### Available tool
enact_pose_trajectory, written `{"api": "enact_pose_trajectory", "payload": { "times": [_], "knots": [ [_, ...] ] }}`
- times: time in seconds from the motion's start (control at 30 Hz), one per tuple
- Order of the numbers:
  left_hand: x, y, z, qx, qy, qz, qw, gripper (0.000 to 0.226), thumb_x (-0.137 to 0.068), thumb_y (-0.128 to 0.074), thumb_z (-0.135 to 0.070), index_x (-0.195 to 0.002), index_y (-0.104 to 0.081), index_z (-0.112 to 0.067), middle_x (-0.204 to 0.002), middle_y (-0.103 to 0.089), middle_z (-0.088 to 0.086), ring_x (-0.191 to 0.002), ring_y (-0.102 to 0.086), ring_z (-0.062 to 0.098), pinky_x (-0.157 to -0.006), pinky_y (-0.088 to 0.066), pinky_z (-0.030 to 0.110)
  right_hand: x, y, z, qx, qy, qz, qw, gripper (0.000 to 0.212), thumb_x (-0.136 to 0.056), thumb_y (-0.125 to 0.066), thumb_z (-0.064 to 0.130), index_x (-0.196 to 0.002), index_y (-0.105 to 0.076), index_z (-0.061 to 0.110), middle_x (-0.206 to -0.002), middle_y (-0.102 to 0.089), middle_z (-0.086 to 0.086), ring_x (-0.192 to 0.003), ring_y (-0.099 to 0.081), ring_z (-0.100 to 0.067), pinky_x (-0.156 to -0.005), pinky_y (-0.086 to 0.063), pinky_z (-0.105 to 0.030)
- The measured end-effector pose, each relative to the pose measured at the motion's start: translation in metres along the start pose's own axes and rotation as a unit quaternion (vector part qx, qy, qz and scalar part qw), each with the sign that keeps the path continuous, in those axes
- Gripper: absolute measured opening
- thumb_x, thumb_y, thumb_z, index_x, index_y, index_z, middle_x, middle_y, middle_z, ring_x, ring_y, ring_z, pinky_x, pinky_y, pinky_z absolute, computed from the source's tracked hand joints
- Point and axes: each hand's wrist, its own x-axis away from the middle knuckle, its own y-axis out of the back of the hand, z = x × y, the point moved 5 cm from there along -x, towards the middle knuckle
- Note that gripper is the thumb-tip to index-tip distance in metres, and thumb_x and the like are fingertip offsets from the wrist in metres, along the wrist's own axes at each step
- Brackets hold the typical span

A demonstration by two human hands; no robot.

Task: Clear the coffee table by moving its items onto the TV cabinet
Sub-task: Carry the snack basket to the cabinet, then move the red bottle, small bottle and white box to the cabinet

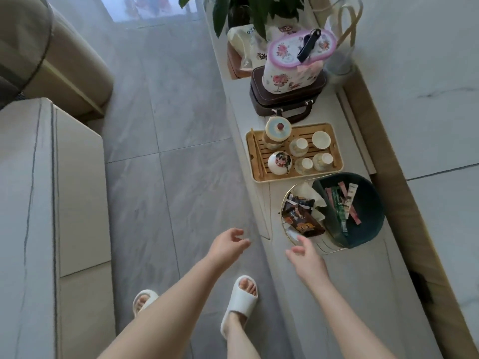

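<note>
A long pale TV cabinet (363,281) runs along the right wall. On it stands a bamboo tea tray (334,141) with a teapot, a lidded jar and several small cups. Nearer to me sits a dark green snack bowl (368,203) with sachets and wrapped snacks in a gold wire rim. My right hand (304,257) hovers just in front of that bowl, fingers loosely spread, holding nothing. My left hand (228,246) hangs over the floor beside the cabinet's edge, fingers relaxed and empty. The pale coffee table (28,203) fills the left side.
Further along the cabinet stand a floral tin (290,71) on a brown case (282,99), a plastic bag, a potted plant (248,11) and a clear bag. A beige sofa (51,63) is at upper left. Grey tiled floor (168,125) lies between table and cabinet.
</note>
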Motion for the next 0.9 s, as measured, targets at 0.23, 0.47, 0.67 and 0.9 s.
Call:
{"api": "enact_pose_trajectory", "payload": {
  "times": [0.23,0.47,0.67,0.9],
  "knots": [
    [0.045,0.119,0.088,0.051,0.054,-0.079,0.994,0.033,-0.091,-0.053,-0.022,-0.121,-0.056,-0.009,-0.11,-0.068,0.015,-0.091,-0.066,0.028,-0.079,-0.048,0.03,0.052,-0.118,0.1,0.109,0.102,0.071,0.986,0.047,-0.09,-0.058,0.028,-0.133,-0.046,0.016,-0.123,-0.06,-0.005,-0.107,-0.056,-0.016,-0.09,-0.038,-0.024],
    [0.083,0.253,0.209,0.165,0.107,-0.163,0.967,0.026,-0.091,-0.051,-0.013,-0.114,-0.057,-0.003,-0.112,-0.065,0.023,-0.056,-0.051,0.018,-0.055,-0.037,0.026,0.105,-0.272,0.178,0.243,0.164,0.136,0.946,0.04,-0.089,-0.057,0.033,-0.125,-0.054,0.016,-0.115,-0.065,-0.004,-0.109,-0.059,-0.019,-0.092,-0.042,-0.026],
    [0.118,0.344,0.299,0.246,0.142,-0.233,0.93,0.027,-0.089,-0.055,-0.019,-0.113,-0.059,-0.006,-0.107,-0.069,0.016,-0.059,-0.057,0.016,-0.056,-0.04,0.024,0.157,-0.394,0.235,0.316,0.214,0.173,0.908,0.038,-0.089,-0.054,0.034,-0.123,-0.055,0.017,-0.113,-0.067,-0.002,-0.108,-0.06,-0.019,-0.092,-0.043,-0.028],
    [0.145,0.407,0.354,0.348,0.142,-0.263,0.888,0.026,-0.089,-0.056,-0.024,-0.109,-0.059,-0.009,-0.096,-0.068,0.019,-0.063,-0.056,0.021,-0.071,-0.039,0.027,0.198,-0.491,0.297,0.384,0.282,0.203,0.856,0.039,-0.09,-0.05,0.036,-0.126,-0.052,0.02,-0.114,-0.065,0.002,-0.107,-0.058,-0.017,-0.088,-0.042,-0.027]
  ]
}}
